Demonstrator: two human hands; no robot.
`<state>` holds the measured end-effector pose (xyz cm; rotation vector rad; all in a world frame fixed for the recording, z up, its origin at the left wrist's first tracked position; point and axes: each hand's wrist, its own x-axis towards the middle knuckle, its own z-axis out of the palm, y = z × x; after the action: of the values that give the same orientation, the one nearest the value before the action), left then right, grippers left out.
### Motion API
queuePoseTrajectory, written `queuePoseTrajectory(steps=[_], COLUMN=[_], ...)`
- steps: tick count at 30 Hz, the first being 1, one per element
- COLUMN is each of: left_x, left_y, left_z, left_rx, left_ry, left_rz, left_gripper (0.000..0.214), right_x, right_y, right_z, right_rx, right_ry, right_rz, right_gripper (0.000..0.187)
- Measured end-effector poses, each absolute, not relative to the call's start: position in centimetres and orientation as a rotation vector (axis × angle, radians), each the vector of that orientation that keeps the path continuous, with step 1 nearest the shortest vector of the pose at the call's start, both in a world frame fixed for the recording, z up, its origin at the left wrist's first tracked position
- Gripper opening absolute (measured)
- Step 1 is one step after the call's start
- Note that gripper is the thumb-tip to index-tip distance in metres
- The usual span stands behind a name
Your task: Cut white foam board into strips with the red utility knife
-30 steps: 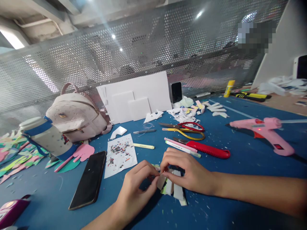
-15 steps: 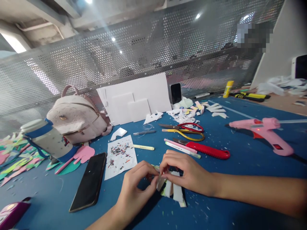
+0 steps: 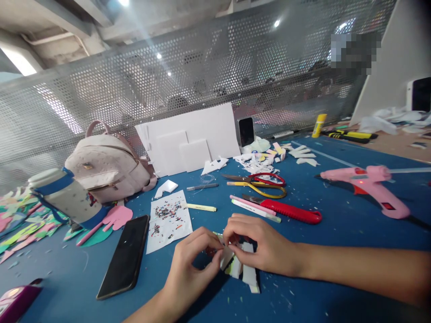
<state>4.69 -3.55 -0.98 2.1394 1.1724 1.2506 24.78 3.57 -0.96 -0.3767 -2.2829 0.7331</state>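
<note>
My left hand point(image 3: 195, 262) is closed in a pinch on the near edge of a small pale strip point(image 3: 226, 259), thumb against forefinger. Opposite it, my right hand point(image 3: 261, 244) pinches the same strip, so that the fingertips of both hands almost meet. Under the right hand, white strips point(image 3: 249, 273) with green and dark bits lie side by side as one small piece; the hands cover part of it. Beyond the fingers are a red-handled box cutter point(image 3: 292, 211), a white marker point(image 3: 254, 209) and red-and-yellow scissors point(image 3: 266, 184).
A pink glue gun point(image 3: 377, 184) lies at the right. On the left are a black phone point(image 3: 124, 258), a paper sheet with colourful shavings point(image 3: 175, 233), a bottle point(image 3: 69, 197) and a backpack point(image 3: 104, 161). White boards point(image 3: 212, 121) stand against the mesh screen behind white scraps point(image 3: 256, 163).
Both hands stay almost in place, with the fingertips shifting slightly on the strip. The lower end of the white strips sits slightly lower. The surrounding things have not moved.
</note>
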Motion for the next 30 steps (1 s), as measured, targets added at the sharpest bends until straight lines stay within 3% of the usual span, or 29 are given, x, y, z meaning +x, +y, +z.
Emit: queuePoseTrajectory(steps=[30], left_x=[4.84], left_y=[-3.33], left_z=[-0.82], left_rx=[1.964], left_ry=[1.227], left_rz=[1.249], left_gripper=[0.012], right_x=[24.72], right_y=[3.31], right_z=[-0.83], right_rx=[-0.32], right_ry=[-2.1], right_rz=[0.871], right_gripper=[0.007])
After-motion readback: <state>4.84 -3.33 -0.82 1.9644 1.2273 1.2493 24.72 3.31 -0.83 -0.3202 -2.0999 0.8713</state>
